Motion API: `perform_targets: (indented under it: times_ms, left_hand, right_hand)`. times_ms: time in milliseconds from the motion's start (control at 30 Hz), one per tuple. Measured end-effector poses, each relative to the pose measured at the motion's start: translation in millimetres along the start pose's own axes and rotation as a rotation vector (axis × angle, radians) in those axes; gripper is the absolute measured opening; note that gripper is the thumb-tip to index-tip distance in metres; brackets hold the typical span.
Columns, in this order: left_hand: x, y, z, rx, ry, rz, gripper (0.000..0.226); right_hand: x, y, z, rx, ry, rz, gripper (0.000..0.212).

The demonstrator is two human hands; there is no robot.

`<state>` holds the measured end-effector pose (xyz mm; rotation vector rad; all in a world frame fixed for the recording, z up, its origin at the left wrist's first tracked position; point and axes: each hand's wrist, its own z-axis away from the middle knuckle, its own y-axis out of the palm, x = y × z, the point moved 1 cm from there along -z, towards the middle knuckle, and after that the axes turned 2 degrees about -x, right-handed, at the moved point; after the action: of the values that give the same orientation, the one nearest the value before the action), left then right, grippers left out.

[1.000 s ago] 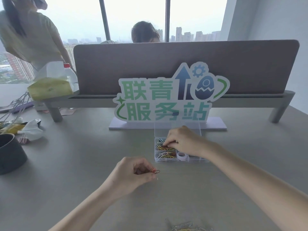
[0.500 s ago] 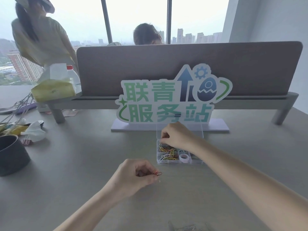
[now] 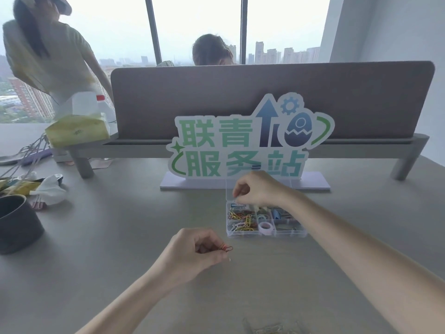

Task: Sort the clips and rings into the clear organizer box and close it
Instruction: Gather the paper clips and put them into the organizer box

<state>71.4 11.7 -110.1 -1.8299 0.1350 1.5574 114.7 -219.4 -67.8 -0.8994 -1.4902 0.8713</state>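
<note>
1. Left hand [image 3: 192, 251] pinching a small bunch of red and orange paper clips [image 3: 225, 248] just above the desk [image 3: 120, 237], near the front-left corner of the clear organizer box [image 3: 266, 235]; likely held as stock for feeding.
2. Right hand [image 3: 258, 189] curled over the box's rear compartments, fingertips pinched; anything held too small to tell.
3. Lid [image 3: 228, 189] upright behind, keeping compartments reachable.
4. Coloured clips in left cells, pale ring [image 3: 265, 227] in middle cell.
5. Loose clips [image 3: 267, 330] unsorted at near edge.

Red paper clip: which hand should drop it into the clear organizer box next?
Left. The left hand already pinches the red paper clip just short of the clear organizer box, whose lid stands open. The right hand is curled above the back compartments.
</note>
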Motion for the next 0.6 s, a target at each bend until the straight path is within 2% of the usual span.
perform_targets:
  times_ms: [133, 433, 600]
  left_hand:
    - [-3, -2, -8, -0.009, 0.007, -0.005, 0.006]
    - [-11, -5, -43, -0.092, 0.055, -0.031, 0.005]
    - [-6, -4, -51, -0.101, 0.050, -0.036, 0.005]
  right_hand:
    - [-8, -2, 16, 0.076, -0.045, -0.004, 0.011]
    - [-13, 8, 34, -0.049, -0.117, 0.030, 0.016]
    - [-17, 9, 46, -0.073, -0.153, 0.009, 0.009]
